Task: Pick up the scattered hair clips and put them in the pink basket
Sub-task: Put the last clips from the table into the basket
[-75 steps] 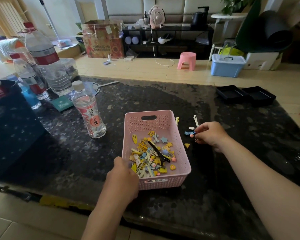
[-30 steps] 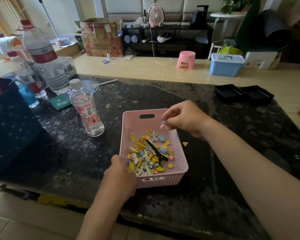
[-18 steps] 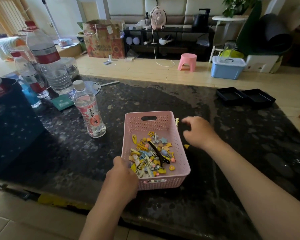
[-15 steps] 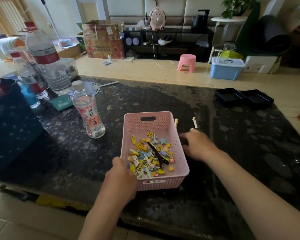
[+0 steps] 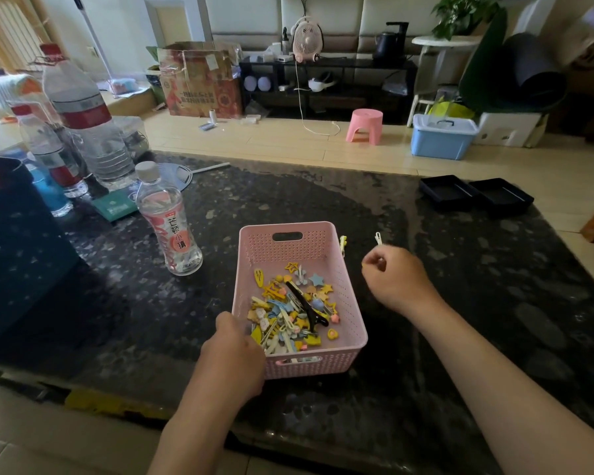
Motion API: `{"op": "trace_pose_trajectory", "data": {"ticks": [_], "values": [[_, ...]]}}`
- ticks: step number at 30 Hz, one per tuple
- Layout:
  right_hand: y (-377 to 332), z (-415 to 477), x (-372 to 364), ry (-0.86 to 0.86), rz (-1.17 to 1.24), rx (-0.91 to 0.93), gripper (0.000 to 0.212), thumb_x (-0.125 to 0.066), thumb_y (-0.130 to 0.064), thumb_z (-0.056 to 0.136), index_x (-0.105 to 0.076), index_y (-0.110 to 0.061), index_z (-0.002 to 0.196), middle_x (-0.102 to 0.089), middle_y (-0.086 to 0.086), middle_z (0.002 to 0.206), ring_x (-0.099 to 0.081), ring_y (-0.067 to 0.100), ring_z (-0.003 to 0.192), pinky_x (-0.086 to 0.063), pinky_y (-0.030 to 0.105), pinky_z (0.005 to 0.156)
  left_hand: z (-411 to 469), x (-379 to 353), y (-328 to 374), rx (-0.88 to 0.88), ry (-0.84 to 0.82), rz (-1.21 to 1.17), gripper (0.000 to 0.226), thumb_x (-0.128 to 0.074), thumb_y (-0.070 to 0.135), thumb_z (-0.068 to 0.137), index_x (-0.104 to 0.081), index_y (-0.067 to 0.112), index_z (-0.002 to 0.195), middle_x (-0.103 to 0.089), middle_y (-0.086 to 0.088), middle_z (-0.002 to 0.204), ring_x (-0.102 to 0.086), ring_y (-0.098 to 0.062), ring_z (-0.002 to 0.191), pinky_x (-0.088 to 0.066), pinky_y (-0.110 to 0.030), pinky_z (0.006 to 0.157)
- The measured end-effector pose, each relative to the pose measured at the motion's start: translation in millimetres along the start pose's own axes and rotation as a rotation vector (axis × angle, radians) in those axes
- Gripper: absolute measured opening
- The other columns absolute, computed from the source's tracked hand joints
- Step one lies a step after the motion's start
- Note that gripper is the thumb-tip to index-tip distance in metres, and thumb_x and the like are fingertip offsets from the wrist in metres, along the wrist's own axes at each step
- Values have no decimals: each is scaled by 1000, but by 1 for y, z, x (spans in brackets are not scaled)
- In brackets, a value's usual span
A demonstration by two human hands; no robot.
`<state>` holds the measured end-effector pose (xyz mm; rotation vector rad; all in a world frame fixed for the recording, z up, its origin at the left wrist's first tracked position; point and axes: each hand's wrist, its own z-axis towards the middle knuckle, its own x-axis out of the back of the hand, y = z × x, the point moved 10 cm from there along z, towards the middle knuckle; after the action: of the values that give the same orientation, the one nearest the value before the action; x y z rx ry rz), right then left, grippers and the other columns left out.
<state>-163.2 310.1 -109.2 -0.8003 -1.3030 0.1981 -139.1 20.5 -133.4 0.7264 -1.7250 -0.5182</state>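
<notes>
The pink basket [image 5: 349, 286] stands on the dark stone table and holds a heap of several coloured hair clips [image 5: 290, 311], among them a long black one. My left hand [image 5: 235, 351] grips the basket's near left corner. My right hand [image 5: 396, 281] hovers just right of the basket with its fingers curled shut; a bit of yellow shows at the fingertips, a small yellow hair clip. A yellow-and-white clip [image 5: 343, 242] lies against the basket's far right rim, and a white clip [image 5: 378, 238] lies a little farther right, just beyond my right hand.
A small drink bottle [image 5: 168, 221] stands left of the basket. Large water bottles [image 5: 86, 114] and a dark blue box [image 5: 14, 252] crowd the left side. Two black trays [image 5: 477, 197] sit at the far right edge. The table's near edge runs under my forearms.
My right hand dropped a clip over the basket, swung back right, came down on the small yellow clip beside the basket and closed. The left hand kept its hold on the basket.
</notes>
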Motion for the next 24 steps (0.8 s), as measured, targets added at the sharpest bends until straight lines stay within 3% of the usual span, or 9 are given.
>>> {"op": "trace_pose_trajectory", "data": {"ticks": [2, 5, 7, 9, 12, 14, 17, 20, 24], "values": [[-27, -6, 13, 45, 70, 82, 13, -56, -19, 93, -66, -22, 86, -65, -5, 77, -64, 12, 74, -57, 36, 68, -3, -1, -4, 72, -20, -31, 4, -39, 18, 95, -39, 18, 91, -55, -9, 93, -64, -28, 73, -60, -44, 60], [-71, -21, 13, -24, 135, 247, 15, -54, -17, 95, -69, -20, 95, -65, -10, 78, -62, 6, 69, -50, 22, 58, -5, 1, -4, 96, -16, -51, 13, -40, 15, 94, -35, 18, 82, -54, -15, 98, -63, -32, 77, -60, -44, 59], [-88, -29, -1, -150, 148, 334, 21, -55, -15, 95, -72, -20, 107, -64, -13, 86, -62, 2, 74, -48, 14, 61, -5, -1, -5, 92, -26, -55, 10, -42, 12, 93, -36, 15, 87, -53, -16, 97, -62, -34, 80, -60, -47, 63], [-84, -26, -8, -154, 155, 344, 26, -56, -12, 94, -71, -20, 113, -61, -9, 96, -58, 1, 80, -45, 11, 66, -4, -1, -5, 93, -30, -60, 9, -41, 11, 94, -36, 15, 88, -52, -16, 97, -63, -34, 78, -60, -46, 60], [-48, -1, 2, 31, 120, 203, 26, -55, -10, 92, -66, -19, 115, -59, 1, 109, -58, 6, 91, -45, 16, 73, -4, -2, -5, 85, -34, -53, 9, -44, 15, 93, -37, 16, 88, -55, -15, 94, -65, -33, 74, -60, -47, 57], [-8, 23, -1, 57, 1, 38, 36, -58, -13, 89, -60, -15, 126, -56, 10, 123, -59, 24, 109, -49, 30, 88, -3, -2, -7, 93, -32, -89, 11, -41, 18, 95, -37, 18, 85, -56, -14, 96, -66, -32, 72, -60, -46, 52], [46, 51, -17, -62, -213, -145, 60, -61, -26, 85, -45, -14, 142, -48, 23, 136, -50, 41, 124, -43, 41, 105, 0, -3, -9, 102, -37, -110, 12, -39, 21, 96, -37, 20, 84, -56, -11, 100, -66, -31, 76, -61, -47, 55], [68, 66, -30, -167, -308, -188, 78, -63, -36, 89, -23, -23, 155, -34, 21, 150, -40, 41, 136, -38, 44, 111, 1, -5, -10, 115, -44, -114, 13, -37, 19, 95, -35, 19, 82, -55, -13, 100, -65, -34, 79, -61, -47, 58], [75, 84, -48, -247, -337, -199, 74, -50, -38, 98, -8, -31, 158, -12, 14, 165, -17, 37, 150, -23, 46, 119, 1, -5, -10, 122, -35, -115, 16, -36, 16, 95, -33, 19, 79, -55, -13, 98, -63, -31, 78, -58, -40, 52]]}}
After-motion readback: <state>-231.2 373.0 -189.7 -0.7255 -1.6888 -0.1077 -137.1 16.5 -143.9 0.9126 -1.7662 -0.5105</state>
